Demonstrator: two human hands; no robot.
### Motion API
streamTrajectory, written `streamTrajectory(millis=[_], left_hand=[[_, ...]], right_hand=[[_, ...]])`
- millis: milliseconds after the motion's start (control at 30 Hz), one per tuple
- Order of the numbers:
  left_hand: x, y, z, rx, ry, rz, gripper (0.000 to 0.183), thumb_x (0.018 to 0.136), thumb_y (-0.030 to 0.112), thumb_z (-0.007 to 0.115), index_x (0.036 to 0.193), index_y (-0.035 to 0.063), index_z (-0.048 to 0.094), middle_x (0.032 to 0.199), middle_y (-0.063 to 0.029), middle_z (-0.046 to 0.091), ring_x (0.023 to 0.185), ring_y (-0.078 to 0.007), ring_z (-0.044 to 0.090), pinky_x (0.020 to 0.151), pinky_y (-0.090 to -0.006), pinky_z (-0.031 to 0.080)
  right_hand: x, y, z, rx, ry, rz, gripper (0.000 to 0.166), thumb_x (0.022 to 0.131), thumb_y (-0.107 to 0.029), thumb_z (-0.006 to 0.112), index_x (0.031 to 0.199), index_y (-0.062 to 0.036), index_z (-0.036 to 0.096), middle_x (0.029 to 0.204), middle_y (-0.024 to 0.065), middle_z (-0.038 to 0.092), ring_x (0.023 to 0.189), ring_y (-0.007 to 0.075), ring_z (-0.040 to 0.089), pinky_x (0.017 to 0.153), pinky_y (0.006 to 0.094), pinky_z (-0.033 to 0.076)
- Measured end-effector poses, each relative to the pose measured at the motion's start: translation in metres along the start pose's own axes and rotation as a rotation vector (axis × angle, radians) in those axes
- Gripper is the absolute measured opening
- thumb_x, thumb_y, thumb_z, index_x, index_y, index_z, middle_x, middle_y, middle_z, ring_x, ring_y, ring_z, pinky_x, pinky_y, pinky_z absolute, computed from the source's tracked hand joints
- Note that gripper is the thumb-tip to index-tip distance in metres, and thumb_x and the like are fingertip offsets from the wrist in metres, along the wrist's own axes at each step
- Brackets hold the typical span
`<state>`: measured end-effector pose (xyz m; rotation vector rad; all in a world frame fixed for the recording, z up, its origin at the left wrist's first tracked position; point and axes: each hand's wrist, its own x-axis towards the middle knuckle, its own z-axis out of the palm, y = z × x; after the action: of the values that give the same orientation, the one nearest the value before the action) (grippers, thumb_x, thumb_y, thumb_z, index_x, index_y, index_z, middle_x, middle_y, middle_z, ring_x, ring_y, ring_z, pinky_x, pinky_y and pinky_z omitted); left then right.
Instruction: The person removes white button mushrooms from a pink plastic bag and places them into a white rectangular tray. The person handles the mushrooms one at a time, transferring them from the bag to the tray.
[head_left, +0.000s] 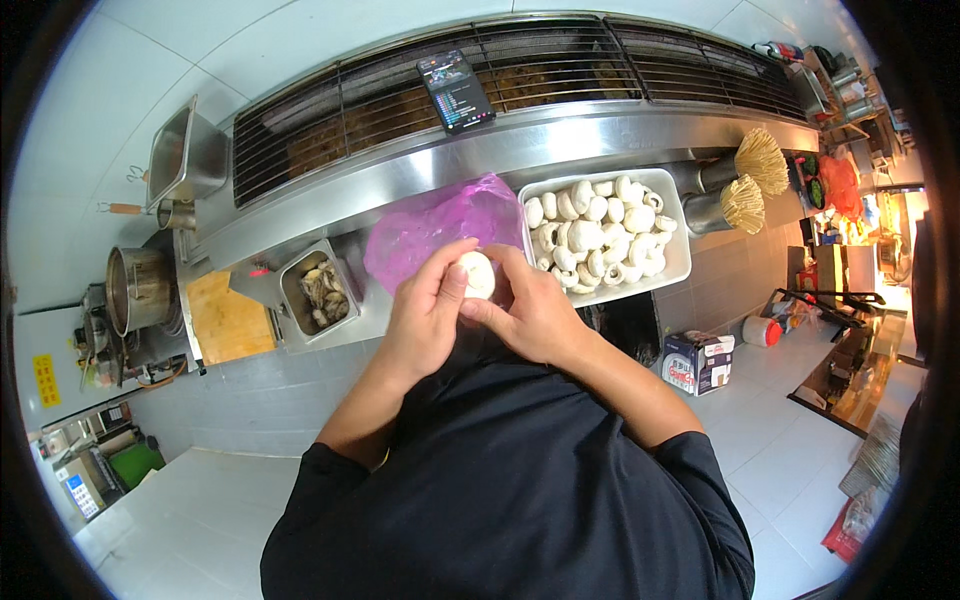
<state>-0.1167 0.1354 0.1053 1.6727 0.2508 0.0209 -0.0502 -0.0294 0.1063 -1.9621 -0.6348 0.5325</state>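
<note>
My left hand (424, 322) and my right hand (536, 311) meet in front of my chest, with one white button mushroom (478, 275) held between their fingers. A crumpled pink plastic bag (420, 232) lies just beyond my left hand. To the right of it, beside my right hand, a white rectangular tub (681, 259) holds many white mushrooms (585, 235), some showing hollow undersides. A small steel pan (352, 300) with dark, wet-looking pieces (326, 296) in it, probably mushroom stems, stands left of my hands.
Beyond the counter, a phone (456, 91) lies on a long grill rack (540, 75). Bundles of wooden skewers (761, 161) stand in metal containers at the right. A wooden board (229, 319), a steel pot (139, 291) and a deep steel pan (187, 154) are at the left. A carton (697, 364) sits on the floor.
</note>
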Motion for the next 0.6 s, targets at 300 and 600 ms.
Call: streamTrajectory(millis=[300, 600], left_hand=[[0.024, -0.020, 0.040, 0.231, 0.294, 0.708, 0.038, 0.107, 0.022, 0.043, 0.100, -0.0062, 0.069, 0.092, -0.0189, 0.072, 0.076, -0.0313, 0.069, 0.071, -0.0361, 0.055], [0.031, -0.014, 0.051, 0.338, 0.284, 0.677, 0.028, 0.100, 0.012, 0.049, 0.094, -0.0062, 0.069, 0.079, -0.0199, 0.068, 0.065, -0.0337, 0.066, 0.060, -0.0377, 0.053]], right_hand=[[-0.009, 0.008, 0.002, 0.288, 0.126, 0.059, 0.046, 0.101, -0.043, 0.060, 0.109, 0.0015, 0.052, 0.087, 0.0192, 0.067, 0.076, 0.0248, 0.067, 0.069, 0.0361, 0.052], [-0.011, 0.008, -0.002, 0.189, 0.170, 0.044, 0.028, 0.106, -0.027, 0.047, 0.107, 0.0008, 0.052, 0.091, 0.0313, 0.063, 0.087, 0.0522, 0.061, 0.072, 0.0503, 0.050]])
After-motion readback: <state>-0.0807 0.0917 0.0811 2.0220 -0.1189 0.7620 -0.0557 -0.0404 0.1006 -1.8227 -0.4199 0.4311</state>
